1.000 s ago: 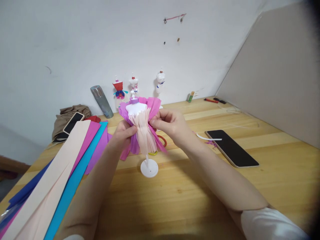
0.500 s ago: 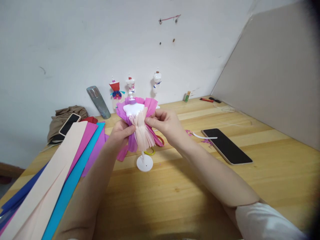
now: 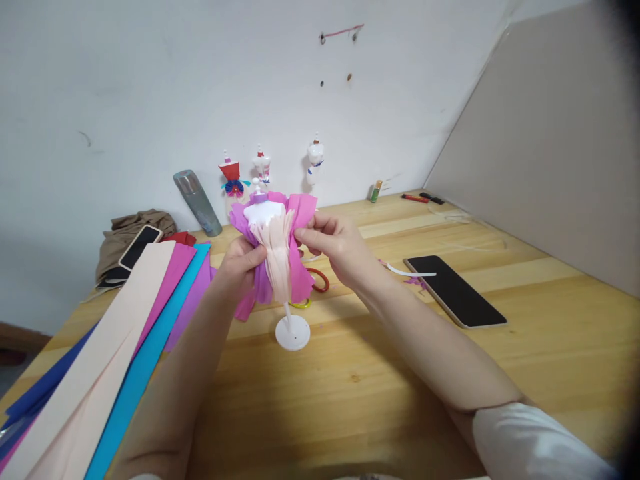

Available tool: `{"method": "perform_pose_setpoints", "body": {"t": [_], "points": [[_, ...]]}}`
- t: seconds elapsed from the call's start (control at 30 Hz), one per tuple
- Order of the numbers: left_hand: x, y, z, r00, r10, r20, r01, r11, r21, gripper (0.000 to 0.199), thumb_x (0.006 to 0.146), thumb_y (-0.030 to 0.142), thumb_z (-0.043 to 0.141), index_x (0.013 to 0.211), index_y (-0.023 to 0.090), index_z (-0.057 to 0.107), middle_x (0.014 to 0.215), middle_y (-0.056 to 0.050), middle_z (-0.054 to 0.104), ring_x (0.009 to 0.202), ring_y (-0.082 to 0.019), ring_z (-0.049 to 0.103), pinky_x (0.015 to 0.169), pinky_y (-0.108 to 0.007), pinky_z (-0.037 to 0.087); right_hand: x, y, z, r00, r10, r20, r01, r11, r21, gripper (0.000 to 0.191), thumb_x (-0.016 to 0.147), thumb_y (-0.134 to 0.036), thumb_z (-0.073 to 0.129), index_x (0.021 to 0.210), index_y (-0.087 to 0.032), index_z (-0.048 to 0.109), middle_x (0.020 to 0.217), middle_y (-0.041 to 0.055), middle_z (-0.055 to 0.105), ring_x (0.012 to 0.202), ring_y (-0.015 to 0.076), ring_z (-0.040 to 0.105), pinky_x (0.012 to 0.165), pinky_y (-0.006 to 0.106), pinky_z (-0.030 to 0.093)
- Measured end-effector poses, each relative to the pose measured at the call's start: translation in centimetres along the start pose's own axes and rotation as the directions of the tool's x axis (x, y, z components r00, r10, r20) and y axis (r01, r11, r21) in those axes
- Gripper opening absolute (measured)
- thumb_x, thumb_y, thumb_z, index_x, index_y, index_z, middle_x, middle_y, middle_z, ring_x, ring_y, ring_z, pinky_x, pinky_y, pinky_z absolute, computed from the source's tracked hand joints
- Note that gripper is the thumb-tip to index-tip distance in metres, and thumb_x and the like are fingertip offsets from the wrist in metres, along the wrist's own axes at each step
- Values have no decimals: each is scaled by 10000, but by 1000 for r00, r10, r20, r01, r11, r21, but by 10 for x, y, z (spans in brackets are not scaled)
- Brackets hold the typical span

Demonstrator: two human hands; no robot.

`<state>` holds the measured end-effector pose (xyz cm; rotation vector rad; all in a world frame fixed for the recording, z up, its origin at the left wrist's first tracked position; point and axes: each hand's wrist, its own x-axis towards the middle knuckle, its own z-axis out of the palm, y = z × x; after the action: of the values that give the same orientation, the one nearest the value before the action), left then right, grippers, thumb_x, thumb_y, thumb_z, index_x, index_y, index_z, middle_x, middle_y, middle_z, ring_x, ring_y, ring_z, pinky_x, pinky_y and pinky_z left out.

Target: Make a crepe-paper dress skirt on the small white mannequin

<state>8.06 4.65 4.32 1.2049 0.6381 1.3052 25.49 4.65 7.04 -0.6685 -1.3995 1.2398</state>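
Observation:
A small white mannequin (image 3: 265,213) on a round white base (image 3: 293,333) leans back to the left in front of me. Gathered crepe paper wraps its body: a pale pink piece (image 3: 278,257) at the front, purple and bright pink paper (image 3: 301,267) at the sides. My left hand (image 3: 241,265) pinches the paper at the left side, thumb on the front. On the right side, my right hand (image 3: 334,245) pinches the bright pink paper between thumb and fingers. The far fingertips of both hands are partly hidden.
Crepe paper strips (image 3: 110,333) lie at the left, near a brown cloth (image 3: 130,230) and a grey bottle (image 3: 198,203). Small dressed mannequins (image 3: 231,175) stand by the wall. Scissors with a red handle (image 3: 320,280) lie behind the paper; a black phone (image 3: 455,291) is at right.
The mannequin has tilted a little more, its top to the left and its base to the right. My right hand has shifted slightly on the pink paper, which now spreads wider.

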Motion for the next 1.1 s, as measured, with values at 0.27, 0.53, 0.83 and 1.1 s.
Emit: {"method": "perform_pose_setpoints", "body": {"t": [0.27, 0.53, 0.83, 1.1], "points": [[2, 0, 4, 1000, 4, 4, -4, 1000, -10, 454, 575, 445, 893, 896, 181, 709, 936, -101, 772, 1187, -377, 660, 987, -444, 569, -4, 0, 2, 999, -34, -5, 33, 995, -90, 201, 695, -327, 688, 661, -198, 538, 577, -46, 489, 550, 100, 432, 543, 267, 335], [1, 0, 6, 1000, -6, 17, 6, 1000, -1, 461, 603, 441, 879, 934, 163, 719, 948, -118, 775, 1154, -361, 681, 938, -427, 592, -2, 0, 2, 1000, -12, -13, 8, 969, -248, 189, 685, -332, 685, 656, -195, 557, 539, -80, 355, 527, 83, 320, 522, 264, 212], [1, -1, 4, 998, -9, 58, 10, 1000, -24, 429, 643, 427, 861, 950, 152, 738, 928, -119, 777, 1132, -360, 691, 950, -437, 585, -3, 3, 3, 999, -36, -35, 28, 976, -215, 201, 687, -289, 688, 613, -204, 522, 531, -67, 397, 529, 87, 337, 516, 262, 252], [2, -2, 7, 1000, -19, 17, 20, 999, -41, 423, 620, 420, 869, 930, 167, 731, 929, -121, 773, 1160, -365, 674, 940, -440, 581, -4, 4, 5, 995, -77, -66, 62, 977, -204, 180, 692, -311, 681, 620, -211, 550, 533, -48, 442, 533, 105, 369, 516, 270, 271]]}}
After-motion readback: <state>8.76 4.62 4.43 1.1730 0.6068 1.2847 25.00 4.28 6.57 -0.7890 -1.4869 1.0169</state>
